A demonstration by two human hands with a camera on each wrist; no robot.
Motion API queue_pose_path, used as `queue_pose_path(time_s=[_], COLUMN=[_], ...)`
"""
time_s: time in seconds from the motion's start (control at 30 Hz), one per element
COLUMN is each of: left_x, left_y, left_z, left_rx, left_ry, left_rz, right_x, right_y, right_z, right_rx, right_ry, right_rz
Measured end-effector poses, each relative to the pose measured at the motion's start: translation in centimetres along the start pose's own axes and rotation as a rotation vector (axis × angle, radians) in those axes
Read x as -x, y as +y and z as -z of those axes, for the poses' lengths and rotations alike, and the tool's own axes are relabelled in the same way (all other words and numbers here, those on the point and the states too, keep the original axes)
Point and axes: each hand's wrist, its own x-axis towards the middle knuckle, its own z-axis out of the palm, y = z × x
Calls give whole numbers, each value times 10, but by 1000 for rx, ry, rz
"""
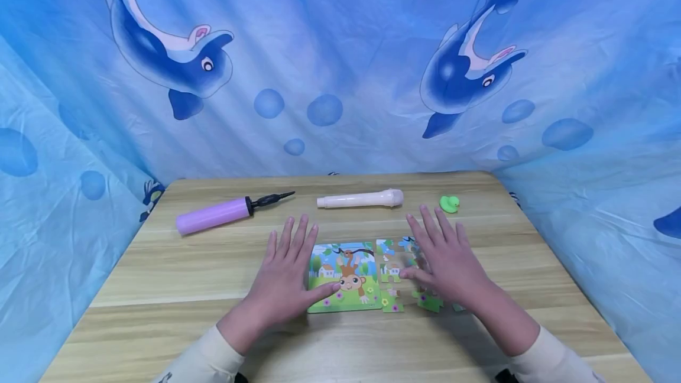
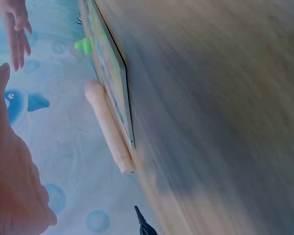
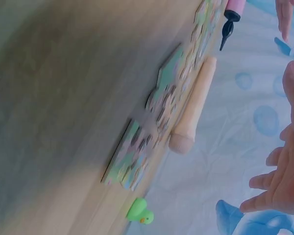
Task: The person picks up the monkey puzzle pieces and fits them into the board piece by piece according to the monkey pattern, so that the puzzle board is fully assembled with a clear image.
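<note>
In the head view my left hand (image 1: 284, 282) hovers with straight, spread fingers at the left side of a monkey picture board (image 1: 340, 300). My right hand (image 1: 449, 262) is likewise spread, above several loose jigsaw pieces (image 1: 392, 303) to the right of the board, and hides part of them. Both wrist views show the hands raised off the table and holding nothing. The pieces lie flat in the right wrist view, some close together, with gaps between others. The board's edge (image 2: 122, 83) shows in the left wrist view.
Along the back of the wooden table (image 1: 340, 347) lie a purple hand pump (image 1: 215, 216) with a black nozzle, a pale toy microphone (image 1: 362, 199) and a small green duck (image 1: 449, 204). A blue dolphin-print curtain (image 1: 340, 46) hangs behind and at both sides.
</note>
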Motion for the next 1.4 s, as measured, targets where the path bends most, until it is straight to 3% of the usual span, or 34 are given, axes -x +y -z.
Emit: queue_pose_path(time_s=[0.2, 0.47, 0.67, 0.8, 1.07, 1.4], left_x=[-2, -3, -3, -4, -9, -11], left_y=[-9, -24, -30, -32, -34, -34], left_z=[-5, -10, -10, -11, -14, -17], left_rx=[72, 97, 140, 154, 163, 165], left_ry=[-95, -328, -439, -474, -524, -529], left_rz=[-22, -37, -24, -35, -39, -26], right_x=[-10, -44, -64, -71, -74, -78], right_y=[11, 18, 17, 16, 14, 4], right_z=[-4, -26, -44, -52, -59, -52], right_rx=[-38, -53, -101, -94, -52, -110], right_ry=[-24, -136, -227, -215, -103, -75], right_rz=[46, 229, 238, 282, 387, 346])
